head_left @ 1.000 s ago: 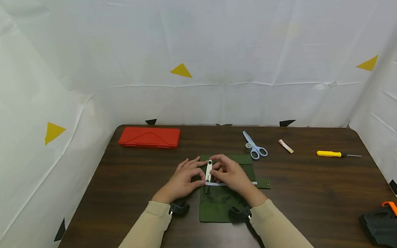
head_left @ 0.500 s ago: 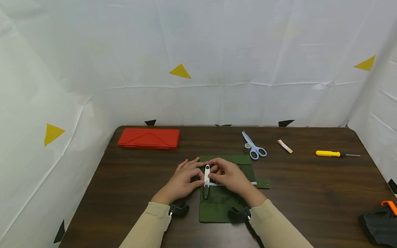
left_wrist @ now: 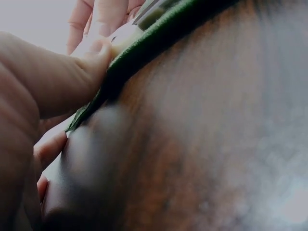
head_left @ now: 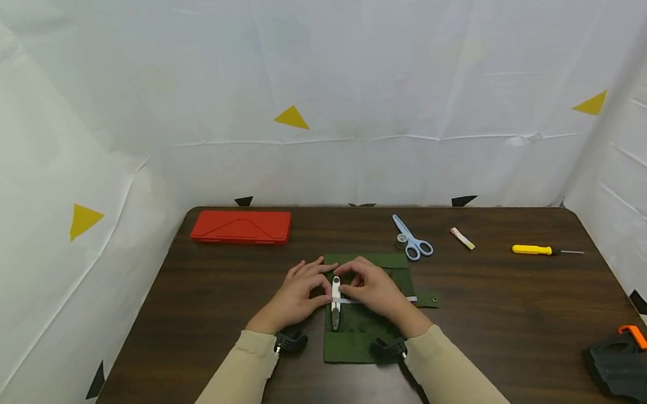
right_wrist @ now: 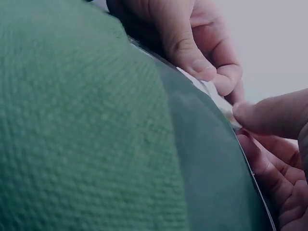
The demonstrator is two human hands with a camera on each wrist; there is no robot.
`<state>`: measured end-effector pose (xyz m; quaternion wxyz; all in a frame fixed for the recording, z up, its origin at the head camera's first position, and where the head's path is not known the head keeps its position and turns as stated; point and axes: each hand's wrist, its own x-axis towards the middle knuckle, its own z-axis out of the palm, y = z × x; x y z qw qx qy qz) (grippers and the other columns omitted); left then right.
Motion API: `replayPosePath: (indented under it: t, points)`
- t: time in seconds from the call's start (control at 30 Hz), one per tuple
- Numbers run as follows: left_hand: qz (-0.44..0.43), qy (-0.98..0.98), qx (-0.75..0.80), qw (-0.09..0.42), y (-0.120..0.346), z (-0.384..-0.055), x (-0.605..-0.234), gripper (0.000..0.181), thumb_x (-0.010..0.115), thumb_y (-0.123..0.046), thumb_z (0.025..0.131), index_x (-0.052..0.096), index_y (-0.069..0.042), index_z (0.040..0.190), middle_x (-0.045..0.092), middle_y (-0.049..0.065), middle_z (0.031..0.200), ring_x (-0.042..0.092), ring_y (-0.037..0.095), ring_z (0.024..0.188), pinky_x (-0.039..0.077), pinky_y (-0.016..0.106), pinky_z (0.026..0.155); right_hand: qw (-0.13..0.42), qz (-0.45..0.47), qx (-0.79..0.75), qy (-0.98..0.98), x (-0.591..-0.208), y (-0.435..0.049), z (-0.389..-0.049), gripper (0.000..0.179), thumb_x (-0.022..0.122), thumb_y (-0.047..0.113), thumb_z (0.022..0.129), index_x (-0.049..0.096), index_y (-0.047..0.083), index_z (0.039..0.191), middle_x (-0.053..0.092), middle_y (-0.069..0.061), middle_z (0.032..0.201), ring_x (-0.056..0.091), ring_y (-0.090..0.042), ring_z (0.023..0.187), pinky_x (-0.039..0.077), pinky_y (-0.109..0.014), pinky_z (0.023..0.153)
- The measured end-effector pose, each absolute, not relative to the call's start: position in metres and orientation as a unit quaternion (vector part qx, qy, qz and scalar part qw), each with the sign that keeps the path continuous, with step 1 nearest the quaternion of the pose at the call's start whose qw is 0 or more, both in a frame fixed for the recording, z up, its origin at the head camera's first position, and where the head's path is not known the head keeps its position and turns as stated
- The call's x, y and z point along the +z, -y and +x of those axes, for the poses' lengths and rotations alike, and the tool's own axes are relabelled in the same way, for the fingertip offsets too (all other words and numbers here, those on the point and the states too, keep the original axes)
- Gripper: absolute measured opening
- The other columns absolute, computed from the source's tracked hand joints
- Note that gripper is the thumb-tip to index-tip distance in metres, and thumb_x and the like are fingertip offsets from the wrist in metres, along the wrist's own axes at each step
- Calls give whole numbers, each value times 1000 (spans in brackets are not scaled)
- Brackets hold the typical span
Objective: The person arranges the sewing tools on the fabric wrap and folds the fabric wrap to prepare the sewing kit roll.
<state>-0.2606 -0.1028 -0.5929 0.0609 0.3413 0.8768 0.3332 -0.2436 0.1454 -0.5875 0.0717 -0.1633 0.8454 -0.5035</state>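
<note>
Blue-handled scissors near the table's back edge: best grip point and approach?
Take the blue-handled scissors by the finger loops, the end nearer the person, coming from above and the front. They lie flat on the dark wooden table with blades pointing away; the small round spool touches their left side, so the right side looks freer.

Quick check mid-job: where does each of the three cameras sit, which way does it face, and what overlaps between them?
Head: worn on the head, looking forward and down at the table; shows both sleeves, left hand and right hand on the white snips over the green pouch.
Left wrist: low at the table surface, facing the pouch's edge; thumb and fingers close up.
Right wrist: low over the pouch's cloth, facing both hands' fingertips.
Shared: both wrist views show the pouch and both hands.
</note>
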Motion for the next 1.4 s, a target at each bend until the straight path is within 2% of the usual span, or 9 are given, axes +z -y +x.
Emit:
replayPosePath:
  t: [0.17, 0.43, 0.7, 0.83, 1.0, 1.13, 1.27, 1.4]
  points:
    - [334, -880, 333, 56, 102, -262, -596, 21, 82, -30, 99, 61, -30, 98, 51, -2, 168, 30, 27, 168, 12, 63, 136, 57, -171, -472, -863, -587, -145, -242, 23, 79, 17, 102, 79, 20, 125, 68, 1, 114, 66, -12, 86, 57, -28, 74]
    - [332, -879, 338, 50, 102, -260, -596, 35, 81, -30, 100, 60, -20, 126, 52, -1, 168, 33, 27, 166, 13, 62, 137, 24, -166, -441, -882, -588, -140, -240, 20, 80, 16, 100, 83, 24, 119, 69, 4, 108, 66, -8, 85, 56, -28, 75]
    - [332, -881, 332, 52, 99, -259, -592, 45, 80, -47, 99, 59, -20, 128, 53, -1, 167, 33, 30, 166, 13, 66, 136, 30, -149, -477, -866, -588, -142, -241, 19, 79, 16, 101, 82, 23, 118, 72, 3, 107, 68, -10, 84, 57, -28, 73]
    - [313, -885, 339, 66, 90, -252, -587, 51, 78, -54, 99, 59, -20, 131, 53, 4, 165, 28, 33, 168, 6, 70, 135, 44, -146, -526, -837, -589, -144, -242, 17, 77, 12, 103, 79, 17, 119, 74, -4, 108, 70, -12, 82, 61, -28, 71]
    - [298, -895, 323, 82, 78, -240, -583, 66, 76, -66, 95, 55, -28, 145, 43, 10, 170, 15, 40, 171, -4, 76, 132, 66, -144, -587, -794, -586, -149, -244, 19, 75, 10, 104, 76, 9, 123, 76, -14, 109, 72, -16, 81, 65, -30, 72]
    - [295, -902, 307, 72, 73, -236, -585, 70, 80, -67, 91, 57, -30, 145, 38, 12, 172, 11, 43, 171, -5, 77, 130, 70, -136, -644, -750, -583, -157, -245, 25, 73, 11, 105, 72, 1, 128, 72, -24, 110, 72, -18, 84, 65, -32, 75]
    - [302, -906, 289, 63, 72, -236, -588, 63, 82, -67, 89, 60, -32, 137, 36, 14, 172, 11, 45, 170, -3, 79, 130, 20, -123, -713, -690, -578, -172, -250, 33, 72, 11, 106, 66, -11, 130, 67, -31, 110, 71, -16, 82, 66, -32, 74]
    - [306, -910, 272, 63, 71, -236, -589, 56, 79, -66, 93, 60, -35, 135, 32, 13, 175, 9, 42, 171, -2, 77, 131, -42, -96, -762, -639, -572, -200, -256, 40, 71, 10, 107, 57, -18, 133, 68, -17, 107, 69, -15, 77, 64, -29, 71]
